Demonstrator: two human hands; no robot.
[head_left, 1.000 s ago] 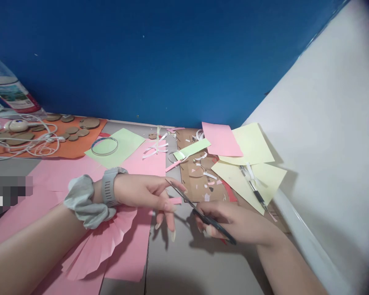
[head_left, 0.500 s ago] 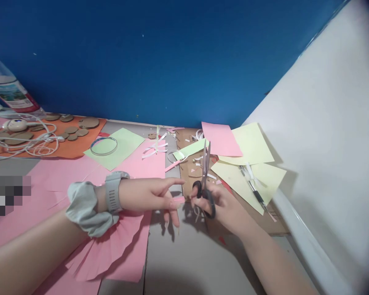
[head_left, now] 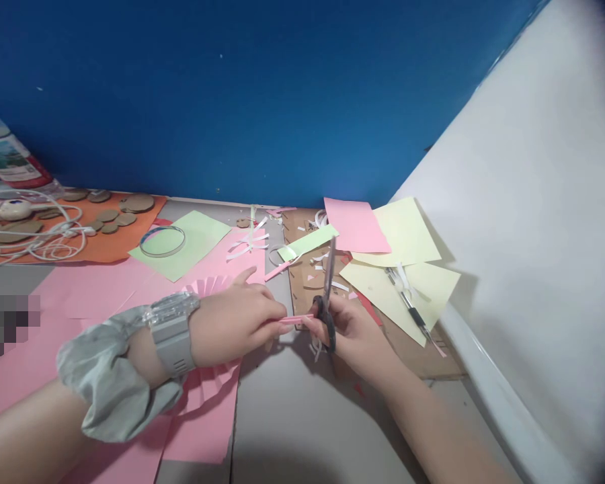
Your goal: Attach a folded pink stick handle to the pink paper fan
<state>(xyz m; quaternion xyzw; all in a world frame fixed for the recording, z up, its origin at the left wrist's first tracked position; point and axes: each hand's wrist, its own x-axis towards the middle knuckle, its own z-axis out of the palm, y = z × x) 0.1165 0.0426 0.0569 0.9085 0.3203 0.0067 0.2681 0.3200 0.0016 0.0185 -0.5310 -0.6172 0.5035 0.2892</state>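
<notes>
— Which way does the pink strip (head_left: 296, 319) lie?
— Its long axis runs left to right, nearly level, above the bench (head_left: 292, 427). The left hand (head_left: 239, 323) pinches one end in closed fingers; the right hand (head_left: 355, 333) is at the other.
— And the scissors (head_left: 329, 282)?
— Gripped by the right hand's curled fingers, handles nearest the strip, blades pointing away from the person, toward the blue wall (head_left: 232, 101), crosswise to the strip.
</notes>
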